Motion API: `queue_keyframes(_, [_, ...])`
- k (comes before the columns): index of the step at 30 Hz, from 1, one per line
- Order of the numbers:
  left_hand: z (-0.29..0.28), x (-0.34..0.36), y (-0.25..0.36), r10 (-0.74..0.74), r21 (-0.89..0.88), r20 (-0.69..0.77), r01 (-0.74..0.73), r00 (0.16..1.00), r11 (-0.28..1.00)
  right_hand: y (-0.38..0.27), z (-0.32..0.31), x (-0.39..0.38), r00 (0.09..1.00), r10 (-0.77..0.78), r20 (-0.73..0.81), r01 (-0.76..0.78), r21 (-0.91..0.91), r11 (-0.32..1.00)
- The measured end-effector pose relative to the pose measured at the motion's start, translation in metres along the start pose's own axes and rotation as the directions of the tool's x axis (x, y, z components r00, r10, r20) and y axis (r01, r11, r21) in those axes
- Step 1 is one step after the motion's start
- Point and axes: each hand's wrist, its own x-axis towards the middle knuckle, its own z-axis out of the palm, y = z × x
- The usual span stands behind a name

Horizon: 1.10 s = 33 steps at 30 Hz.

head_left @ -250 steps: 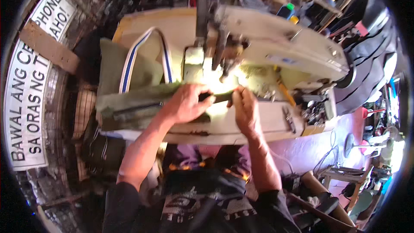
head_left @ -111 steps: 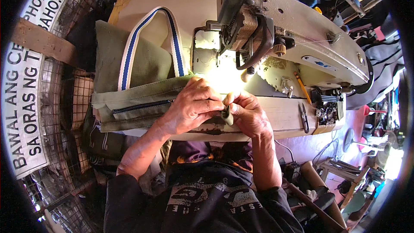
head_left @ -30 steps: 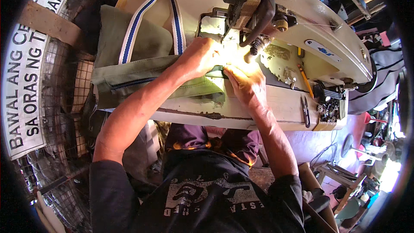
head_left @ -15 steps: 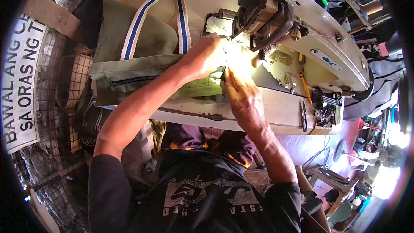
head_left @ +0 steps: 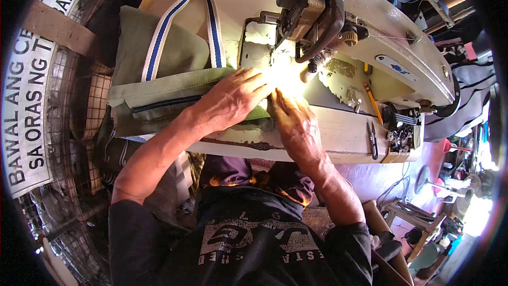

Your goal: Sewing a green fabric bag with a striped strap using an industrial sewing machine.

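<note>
An olive-green cloth bag [head_left: 164,92] lies on the sewing machine's bed, with a white-and-blue striped handle [head_left: 215,37] looping up from its top edge and a dark zipper [head_left: 166,105] across its front. My left hand [head_left: 235,98] is closed over the bag's right end, its fingers bent toward the needle area. Close beside it, my right hand [head_left: 296,124] pinches the bag's edge at the front of the sewing machine [head_left: 317,16]. Strong lamp light washes out the fingertips and the cloth between them, so the needle's contact with the fabric cannot be made out.
On the machine table, right of my hands, lie thread snips [head_left: 373,140] and a yellow pencil-like tool [head_left: 373,103]. A bobbin winder [head_left: 400,140] sits at the table's right end. Wire mesh [head_left: 66,143] and a lettered sign [head_left: 26,111] stand at the left.
My left hand has drawn back from the needle area toward me and now lies lower over the bag's end. The right hand stays almost in place. The whole view has shifted slightly.
</note>
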Motion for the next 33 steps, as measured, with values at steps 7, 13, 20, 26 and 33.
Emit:
queue_keyframes(7, [0.005, -0.003, -0.006, 0.014, 0.091, 0.055, -0.019, 0.998, 0.996, 0.023, 0.002, 0.002, 0.998, -0.016, -0.06, 0.028, 0.206, 0.978])
queue_keyframes(13, [0.008, -0.005, -0.001, 0.023, 0.172, -0.007, -0.022, 1.0, 0.985, 0.053, 0.001, 0.015, 0.987, 0.12, -0.109, -0.078, 0.326, 0.942])
queue_keyframes(20, [0.009, -0.005, 0.001, 0.013, 0.17, -0.039, -0.006, 0.999, 0.985, 0.046, 0.002, 0.017, 0.99, -0.085, -0.109, 0.102, 0.163, 0.981])
queue_keyframes(26, [0.013, 0.006, 0.003, -0.029, 0.145, -0.06, 0.038, 0.998, 0.989, 0.063, -0.009, 0.023, 0.999, -0.032, -0.007, 0.033, 0.337, 0.941])
queue_keyframes(33, [0.018, 0.017, -0.001, 0.064, 0.189, -0.173, -0.031, 0.983, 0.981, 0.068, -0.009, 0.016, 0.982, 0.184, 0.052, -0.185, 0.491, 0.851])
